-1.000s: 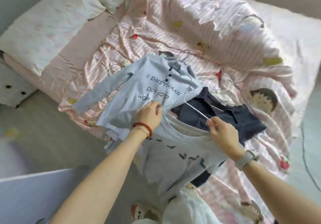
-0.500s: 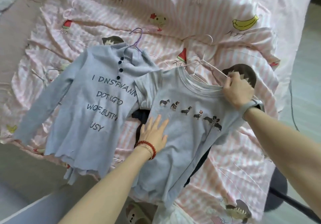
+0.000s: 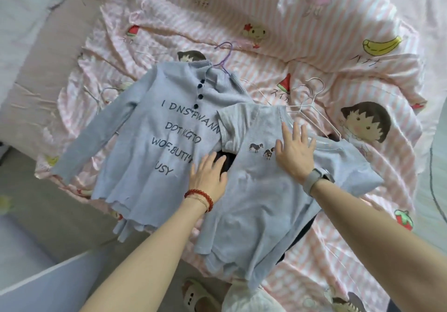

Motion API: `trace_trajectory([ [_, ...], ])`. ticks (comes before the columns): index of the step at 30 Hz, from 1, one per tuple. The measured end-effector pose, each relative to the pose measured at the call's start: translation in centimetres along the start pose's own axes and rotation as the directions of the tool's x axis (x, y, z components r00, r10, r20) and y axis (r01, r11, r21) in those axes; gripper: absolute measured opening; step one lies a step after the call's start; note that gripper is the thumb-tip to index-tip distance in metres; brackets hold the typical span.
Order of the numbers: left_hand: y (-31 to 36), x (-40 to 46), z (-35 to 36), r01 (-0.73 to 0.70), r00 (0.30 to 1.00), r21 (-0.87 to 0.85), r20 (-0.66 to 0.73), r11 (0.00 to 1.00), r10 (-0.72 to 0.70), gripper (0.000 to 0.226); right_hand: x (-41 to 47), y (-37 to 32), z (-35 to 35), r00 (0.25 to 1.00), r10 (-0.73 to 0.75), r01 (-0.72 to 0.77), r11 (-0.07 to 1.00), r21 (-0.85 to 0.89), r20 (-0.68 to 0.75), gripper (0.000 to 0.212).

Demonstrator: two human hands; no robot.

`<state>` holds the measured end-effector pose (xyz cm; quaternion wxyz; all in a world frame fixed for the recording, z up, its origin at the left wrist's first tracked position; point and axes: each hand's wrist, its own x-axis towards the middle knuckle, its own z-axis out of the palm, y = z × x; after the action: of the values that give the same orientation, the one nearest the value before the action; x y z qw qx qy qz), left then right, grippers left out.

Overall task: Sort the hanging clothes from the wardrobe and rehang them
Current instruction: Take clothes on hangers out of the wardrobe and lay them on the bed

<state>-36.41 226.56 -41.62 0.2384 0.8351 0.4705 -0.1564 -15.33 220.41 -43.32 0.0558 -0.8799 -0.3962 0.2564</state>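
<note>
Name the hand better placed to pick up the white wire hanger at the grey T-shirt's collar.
Probably the right hand. It lies flat on the grey T-shirt just below the collar, nearest the white wire hanger. The left hand rests lower, by the long-sleeved top.

Matt knit long-sleeved top; soft cotton T-shirt; glossy satin sheet.

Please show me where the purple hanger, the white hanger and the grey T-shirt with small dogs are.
purple hanger (image 3: 226, 52): head view, on its hook.
white hanger (image 3: 314, 86): head view, on its hook.
grey T-shirt (image 3: 261, 202): head view, on its lower front.
</note>
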Motion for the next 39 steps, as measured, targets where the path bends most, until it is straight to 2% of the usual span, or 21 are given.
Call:
trace_trajectory([
  [4, -6.6, -4.9, -5.0, 0.153, 0.958, -0.039, -0.24, 0.987, -0.158, 0.049, -3.9, -9.7, -0.2, 0.958, -0.281, 0.281, 0.96, -0.014, -0.056, 0.049],
  [7, -12.9, -11.4, -7.8, 0.282, 0.877, -0.086, -0.38, 0.955, -0.293, 0.047, -8.6, -18.0, 0.2, 0.846, -0.527, 0.527, 0.85, -0.032, -0.082, 0.042],
  [11, -21.2, -23.1, -8.9, 0.462, 0.697, -0.237, -0.499, 0.855, -0.515, 0.045, -17.2, -28.9, 2.2, 0.591, -0.807, 0.807, 0.59, -0.02, 0.012, 0.039],
  [14, -26.6, -33.5, -8.1, 0.609, 0.529, -0.295, -0.541, 0.737, -0.654, 0.041, -25.3, -36.0, 5.0, 0.381, -0.92, 0.923, 0.384, 0.026, 0.092, 0.04],
  [16, -29.4, -40.8, -7.2, 0.676, 0.387, -0.356, -0.573, 0.645, -0.722, 0.037, -31.2, -40.2, 7.4, 0.236, -0.96, 0.968, 0.246, 0.054, 0.149, 0.039],
  [19, -32.8, -51.6, -5.4, 0.722, 0.181, -0.446, -0.615, 0.528, -0.767, 0.033, -40.6, -45.3, 11.2, 0.028, -0.973, 0.991, 0.058, 0.125, 0.228, 0.041],
  [23, -35.6, -64.5, -3.0, 0.8, -0.088, -0.543, -0.526, 0.255, -0.846, 0.039, -51.9, -51.1, 15.7, -0.268, -0.914, 0.953, -0.205, 0.223, 0.304, 0.043],
  [25, -36.1, -70.4, -2.4, 0.82, -0.201, -0.554, -0.512, 0.142, -0.835, 0.041, -57.3, -53.7, 17.3, -0.38, -0.871, 0.913, -0.299, 0.277, 0.311, 0.043],
  [28, -36.5, -77.5, -2.1, 0.828, -0.329, -0.558, -0.565, 0.057, -0.756, 0.038, -65.1, -56.8, 18.9, -0.51, -0.812, 0.838, -0.394, 0.376, 0.285, 0.042],
  [31, -37.3, -82.8, -2.8, 0.825, -0.421, -0.565, -0.602, -0.011, -0.678, 0.036, -71.9, -59.5, 20.0, -0.603, -0.759, 0.761, -0.454, 0.463, 0.245, 0.04],
  [33, -38.6, -85.4, -3.5, 0.827, -0.458, -0.56, -0.622, -0.048, -0.635, 0.039, -76.0, -61.5, 20.5, -0.642, -0.734, 0.713, -0.465, 0.525, 0.221, 0.038],
  [36, -41.4, -88.1, -4.5, 0.837, -0.458, -0.541, -0.613, -0.081, -0.644, 0.043, -81.7, -64.4, 21.4, -0.656, -0.735, 0.653, -0.44, 0.616, 0.17, 0.034],
  [39, -44.9, -90.0, -4.0, 0.853, -0.442, -0.492, -0.505, -0.174, -0.741, 0.048, -86.7, -67.2, 22.4, -0.663, -0.73, 0.608, -0.395, 0.689, 0.167, 0.034],
])
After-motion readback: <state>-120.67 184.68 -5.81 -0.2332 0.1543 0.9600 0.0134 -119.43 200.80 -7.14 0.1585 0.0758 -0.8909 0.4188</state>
